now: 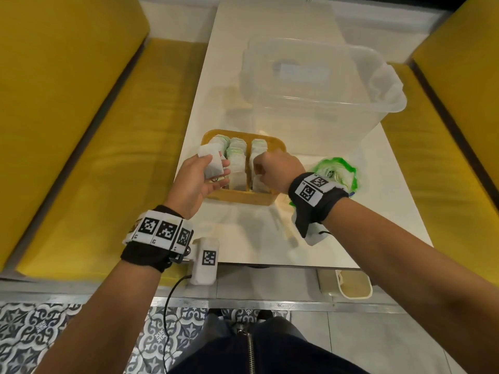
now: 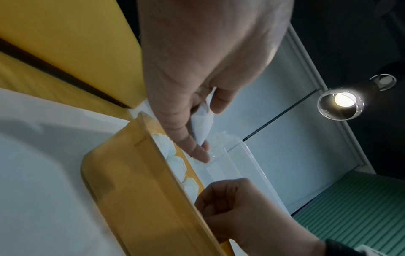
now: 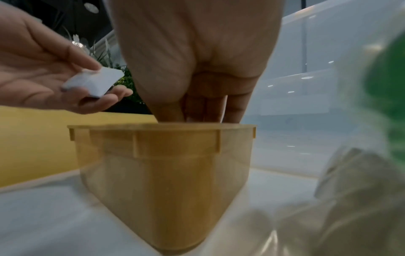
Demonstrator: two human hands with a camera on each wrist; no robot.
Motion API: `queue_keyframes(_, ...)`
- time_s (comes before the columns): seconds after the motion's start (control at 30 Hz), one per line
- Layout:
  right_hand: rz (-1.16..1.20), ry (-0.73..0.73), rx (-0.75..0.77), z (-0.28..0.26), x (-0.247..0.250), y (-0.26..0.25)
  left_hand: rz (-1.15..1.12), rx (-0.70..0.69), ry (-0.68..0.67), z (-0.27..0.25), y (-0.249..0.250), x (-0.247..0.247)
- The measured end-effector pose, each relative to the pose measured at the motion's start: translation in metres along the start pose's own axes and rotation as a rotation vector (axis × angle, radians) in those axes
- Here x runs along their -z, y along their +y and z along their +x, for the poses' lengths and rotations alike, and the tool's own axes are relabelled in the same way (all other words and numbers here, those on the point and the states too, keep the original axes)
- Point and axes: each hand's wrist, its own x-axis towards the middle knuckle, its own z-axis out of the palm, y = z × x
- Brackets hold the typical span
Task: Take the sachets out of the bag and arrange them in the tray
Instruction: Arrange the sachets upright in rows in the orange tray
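Note:
A yellow tray (image 1: 243,199) stands on the white table, with several white sachets (image 1: 237,157) packed upright in rows. My left hand (image 1: 216,168) hovers over the tray's left end and pinches a white sachet (image 1: 208,151) between thumb and fingers; the right wrist view shows that sachet (image 3: 94,81) too. My right hand (image 1: 256,170) reaches down into the tray's right row, fingers curled round a sachet there; in the right wrist view its fingertips (image 3: 197,116) dip behind the tray's rim (image 3: 164,128). The green and clear bag (image 1: 340,168) lies crumpled just right of the tray.
A big clear plastic tub (image 1: 310,103) stands behind the tray. Yellow benches (image 1: 81,130) flank the table (image 1: 378,211) on both sides. A small cream bin (image 1: 351,287) sits on the floor by the table's near edge.

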Motion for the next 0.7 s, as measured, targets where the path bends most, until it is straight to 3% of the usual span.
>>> queue_keyframes(0.23, -0.064, 0.021, 0.004, 0.002, 0.001, 0.0, 0.091, 0.006, -0.092, -0.004, -0.004, -0.004)
queue_keyframes(0.4, 0.392, 0.291, 0.096, -0.001, 0.023, -0.001, 0.142, 0.005, -0.147, -0.006, -0.007, -0.013)
queue_keyframes(0.5, 0.611, 0.178, 0.185, -0.009, 0.045, -0.011, 0.147, -0.019, -0.209, -0.008, -0.004, -0.022)
queue_keyframes(0.57, 0.497, 0.105, 0.201, -0.01, 0.052, -0.015, 0.166, -0.028, -0.219, -0.008, -0.001, -0.028)
queue_keyframes(0.7, 0.378, 0.132, 0.171, -0.008, 0.056, -0.012, 0.249, -0.035, -0.151, -0.006, 0.002, -0.033)
